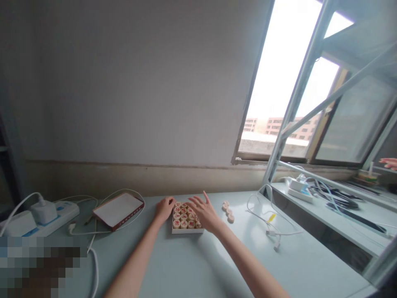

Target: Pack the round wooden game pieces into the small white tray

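Observation:
A shallow white box (187,231) holds rows of round wooden Chinese chess pieces (184,224) with red characters on top. My left hand (165,210) is at the box's far left corner, its fingers curled and closed on the edge there. Over the right part of the box hovers my right hand (203,211), palm down, fingers spread and holding nothing; it hides some of the pieces. To the right of the box, several loose chess pieces (229,212) lie on the table in a short line.
A red-edged box lid (119,209) lies upturned at left, beside a power strip (58,215) with plugged-in chargers. White cables (263,221) lie at right. Past the metal frame (281,140), another desk (335,219) carries cables; a person's hand (389,162) shows at the far right.

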Demonstrator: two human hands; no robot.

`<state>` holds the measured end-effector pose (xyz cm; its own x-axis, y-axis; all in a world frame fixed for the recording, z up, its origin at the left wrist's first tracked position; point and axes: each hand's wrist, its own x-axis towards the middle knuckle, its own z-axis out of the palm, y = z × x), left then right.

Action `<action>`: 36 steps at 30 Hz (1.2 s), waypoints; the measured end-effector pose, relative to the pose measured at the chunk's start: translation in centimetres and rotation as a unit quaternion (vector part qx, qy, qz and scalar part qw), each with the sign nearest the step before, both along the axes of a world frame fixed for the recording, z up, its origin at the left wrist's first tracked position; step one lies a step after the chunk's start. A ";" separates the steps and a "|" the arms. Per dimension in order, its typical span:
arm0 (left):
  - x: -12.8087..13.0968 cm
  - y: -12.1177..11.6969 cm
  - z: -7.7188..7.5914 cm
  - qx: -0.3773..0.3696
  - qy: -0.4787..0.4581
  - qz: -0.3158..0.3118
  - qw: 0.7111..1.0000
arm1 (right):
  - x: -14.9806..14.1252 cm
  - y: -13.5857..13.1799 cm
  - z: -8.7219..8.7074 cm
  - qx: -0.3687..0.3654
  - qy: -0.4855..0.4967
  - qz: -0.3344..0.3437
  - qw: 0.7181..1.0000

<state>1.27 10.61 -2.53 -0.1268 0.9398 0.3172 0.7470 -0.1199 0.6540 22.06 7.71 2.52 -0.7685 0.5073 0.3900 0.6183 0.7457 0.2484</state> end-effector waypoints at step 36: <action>0.1 -0.3 0.5 -0.031 0.063 0.020 0.997 | 5.1 3.0 -2.2 -0.037 0.252 -0.281 0.925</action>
<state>1.34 10.34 -2.01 -0.1266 0.9531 0.2750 0.8271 -0.0516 0.5597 27.20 10.71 0.36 -0.1055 0.8110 0.5754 0.9374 0.2743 -0.2148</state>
